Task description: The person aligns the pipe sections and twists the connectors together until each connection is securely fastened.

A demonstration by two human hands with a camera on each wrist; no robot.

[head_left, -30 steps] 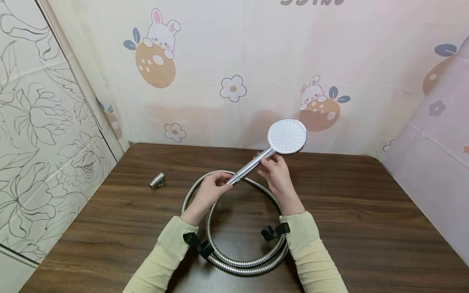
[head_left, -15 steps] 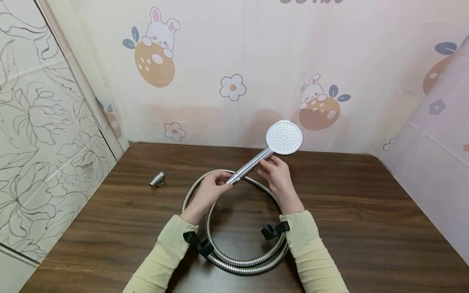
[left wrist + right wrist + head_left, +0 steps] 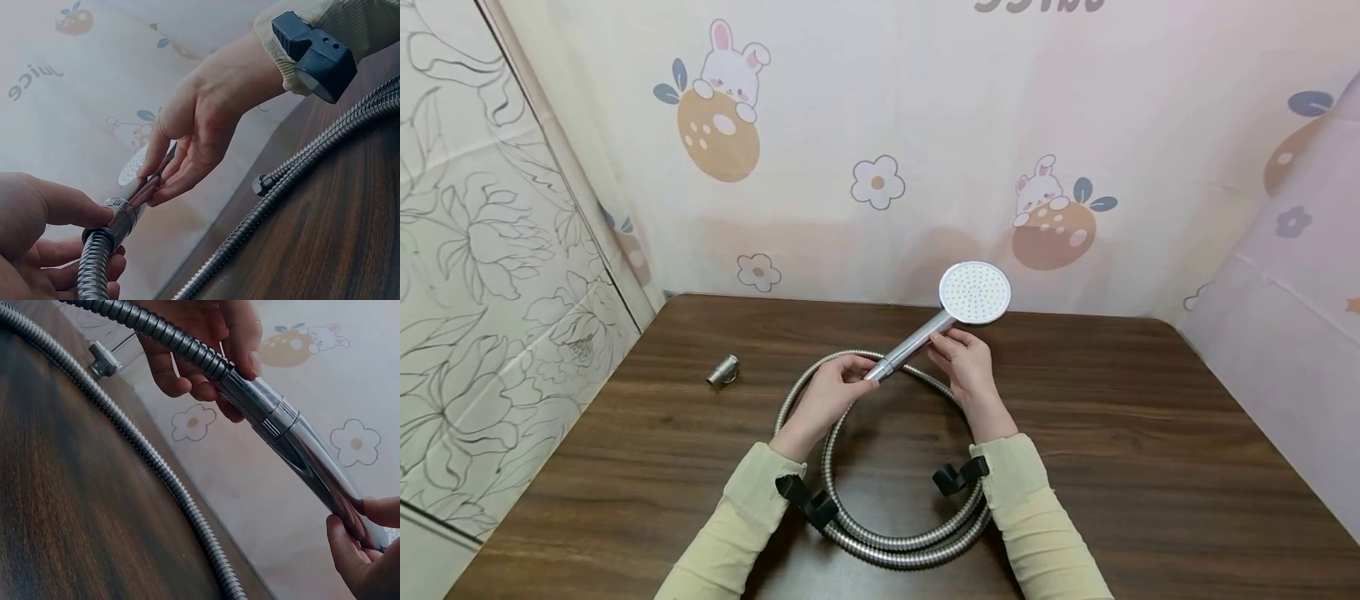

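Note:
A handheld shower head (image 3: 975,292) with a round white dotted face and a chrome handle is held above the table, its face up and to the right. My right hand (image 3: 967,375) pinches the upper handle between thumb and fingers. With my left hand (image 3: 826,396) I hold the metal end fitting of the shower hose (image 3: 902,558) at the handle's base. That fitting (image 3: 250,397) meets the handle in line in the right wrist view. Below my hands, the ribbed steel hose lies in loops on the table; its other end (image 3: 262,184) shows in the left wrist view.
A small chrome bracket-like fitting (image 3: 723,370) lies on the brown wooden table (image 3: 1150,442), left of the hose. A printed curtain (image 3: 820,125) hangs behind the table's back edge, and a floral panel (image 3: 512,233) stands at the left.
The shower head has come down slightly and to the left, and its face has tilted. Both hands keep their places on the fitting and handle.

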